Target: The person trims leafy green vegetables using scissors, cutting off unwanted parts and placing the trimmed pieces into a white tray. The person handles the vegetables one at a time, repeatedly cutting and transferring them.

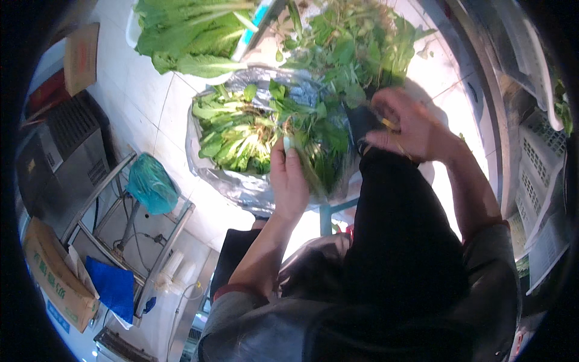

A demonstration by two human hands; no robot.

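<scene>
My left hand [291,176] is over a heap of leafy greens, its fingers and thumb closed on a small pale green-white piece [288,144]; I cannot tell whether it is a stalk or a handle. Bunches of leafy greens [235,135] with pale stems and brown roots lie beneath it on a silvery plastic sheet or bag [244,183]. To the right, my right hand [409,124] is blurred above my knee, near a loose pile of rooted greens [348,50]. Something small and yellow [390,124] shows at its fingers; blur hides whether it is held.
Large lettuce-like leaves [194,36] fill a white container at the upper left. A metal frame [97,190] with a teal plastic bag [153,183] stands left, near cardboard boxes [59,276]. White plastic crates [538,167] line the right. Pale tiles [140,99] cover the floor.
</scene>
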